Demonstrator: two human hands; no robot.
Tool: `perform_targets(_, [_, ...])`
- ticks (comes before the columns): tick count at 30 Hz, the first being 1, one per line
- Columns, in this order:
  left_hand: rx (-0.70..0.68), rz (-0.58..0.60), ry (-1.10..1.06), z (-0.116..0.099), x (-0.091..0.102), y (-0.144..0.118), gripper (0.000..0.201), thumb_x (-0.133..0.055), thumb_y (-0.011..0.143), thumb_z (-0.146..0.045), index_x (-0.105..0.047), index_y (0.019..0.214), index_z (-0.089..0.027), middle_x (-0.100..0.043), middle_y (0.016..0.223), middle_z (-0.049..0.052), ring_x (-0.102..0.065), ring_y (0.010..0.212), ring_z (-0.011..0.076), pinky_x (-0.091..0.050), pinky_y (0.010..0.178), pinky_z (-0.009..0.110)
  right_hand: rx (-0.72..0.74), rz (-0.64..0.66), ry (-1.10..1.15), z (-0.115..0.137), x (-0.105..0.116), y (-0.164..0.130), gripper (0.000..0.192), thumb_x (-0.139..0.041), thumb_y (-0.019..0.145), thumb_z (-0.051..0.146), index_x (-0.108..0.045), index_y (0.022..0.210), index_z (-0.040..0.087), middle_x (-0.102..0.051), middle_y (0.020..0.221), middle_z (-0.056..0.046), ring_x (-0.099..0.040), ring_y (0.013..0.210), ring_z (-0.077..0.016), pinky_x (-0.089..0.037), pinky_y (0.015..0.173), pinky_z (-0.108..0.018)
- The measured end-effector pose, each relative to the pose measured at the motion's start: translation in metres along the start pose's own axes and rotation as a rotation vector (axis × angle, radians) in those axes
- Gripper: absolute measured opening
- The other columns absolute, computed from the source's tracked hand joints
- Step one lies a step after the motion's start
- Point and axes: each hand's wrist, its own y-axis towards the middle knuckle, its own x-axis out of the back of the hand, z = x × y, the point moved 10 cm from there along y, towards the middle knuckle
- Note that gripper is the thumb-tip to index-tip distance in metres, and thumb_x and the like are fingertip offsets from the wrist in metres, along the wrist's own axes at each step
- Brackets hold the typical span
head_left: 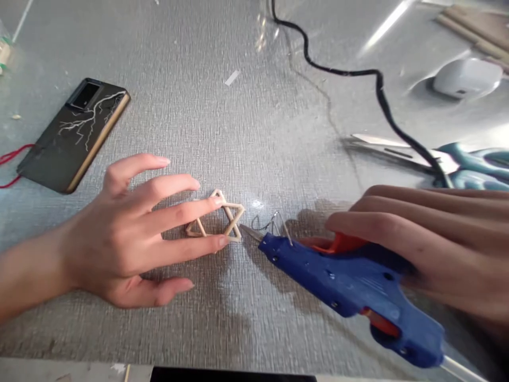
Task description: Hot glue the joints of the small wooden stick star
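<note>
A small six-pointed star of thin wooden sticks lies flat on the grey textured table. My left hand is spread over it, with two fingertips pressing on its sticks. My right hand is wrapped round a blue hot glue gun with an orange trigger. The gun's metal nozzle points left and sits at the star's right tip; I cannot tell whether it touches. A thin wire stand shows near the nozzle, and a clear glue stick sticks out of the gun's rear.
A dark phone with a lightning pattern and red cord lies at the left. Scissors with teal handles rest at the right, a black cable crossing over them. Behind are a white case and a paper scrap.
</note>
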Motion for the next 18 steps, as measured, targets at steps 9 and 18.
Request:
perform_targets(9, [0.018,-0.009,-0.016,0.0,0.001,-0.002,0.042,-0.048,0.096,-0.051,-0.065,0.13,-0.034,-0.062,0.144,-0.001,-0.057,0.128,0.0267,-0.018,0.125,0.054,-0.111,0.044,0.086,-0.001,-0.004,0.007,0.012,-0.047,0.107,0.026,-0.057,0.102,0.022,-0.059,0.074,-0.003,-0.058,0.066,-0.0181,-0.041,0.058,-0.035])
perform_targets(18, [-0.018,-0.03,-0.031,-0.001,0.001,-0.003,0.042,-0.051,0.095,-0.047,-0.067,0.129,-0.03,-0.064,0.141,0.003,-0.058,0.126,0.0289,-0.024,0.119,0.058,-0.003,0.015,0.1,0.005,-0.002,0.015,0.009,-0.051,0.106,0.025,-0.055,0.108,0.017,-0.056,0.072,-0.003,-0.056,0.062,-0.0149,-0.039,0.053,-0.031])
